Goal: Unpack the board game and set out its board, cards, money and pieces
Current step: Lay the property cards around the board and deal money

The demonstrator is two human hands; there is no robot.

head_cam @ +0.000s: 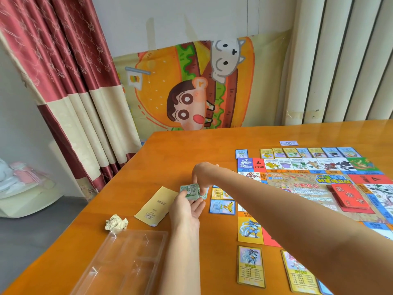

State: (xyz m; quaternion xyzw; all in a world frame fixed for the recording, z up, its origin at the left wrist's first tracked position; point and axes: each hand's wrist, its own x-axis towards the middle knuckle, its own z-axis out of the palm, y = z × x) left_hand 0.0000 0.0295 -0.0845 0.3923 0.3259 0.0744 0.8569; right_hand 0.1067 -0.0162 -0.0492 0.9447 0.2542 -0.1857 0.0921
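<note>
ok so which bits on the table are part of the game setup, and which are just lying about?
Job in hand:
- game board
- cards laid round it
- red card deck on the board
- green play money, held by left hand and right hand

Lying about:
- crumpled paper ball
- clear plastic tray
- yellow booklet

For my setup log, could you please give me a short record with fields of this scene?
left hand: holds the green money stack
right hand: pinches the top of that stack
board: unfolded on the table
red cards: stacked on the board
picture cards: laid flat along the board's edges
off the board: yellow booklet, crumpled paper, clear tray
</note>
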